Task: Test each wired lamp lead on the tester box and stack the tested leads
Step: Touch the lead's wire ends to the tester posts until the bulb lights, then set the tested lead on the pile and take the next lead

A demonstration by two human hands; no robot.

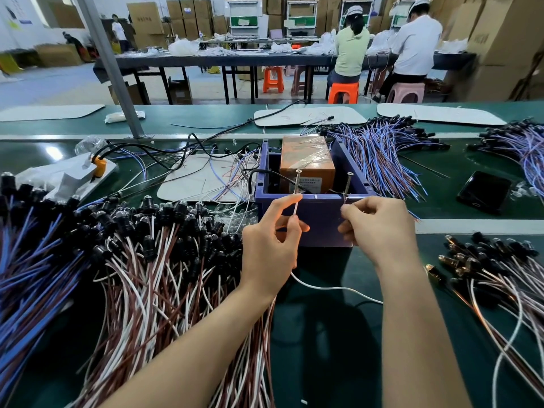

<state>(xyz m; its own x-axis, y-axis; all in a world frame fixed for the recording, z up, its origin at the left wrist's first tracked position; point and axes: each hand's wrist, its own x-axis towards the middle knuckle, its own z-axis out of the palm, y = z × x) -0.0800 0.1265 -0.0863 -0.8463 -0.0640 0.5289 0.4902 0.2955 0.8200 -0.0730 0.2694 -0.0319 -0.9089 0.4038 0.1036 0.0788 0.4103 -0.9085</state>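
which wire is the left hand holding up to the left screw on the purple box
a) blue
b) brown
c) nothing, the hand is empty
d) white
d: the left hand pinches a white wire in its grip at the foot of the left screw on the purple box. The right hand pinches another wire end by the right screw.

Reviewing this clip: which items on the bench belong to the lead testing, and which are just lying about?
Job: left hand and right hand pinching one lead at the screws of the tester box; brown-and-white lead pile; smaller lead pile on the right.
Lying about: phone; orange plug; white mat.
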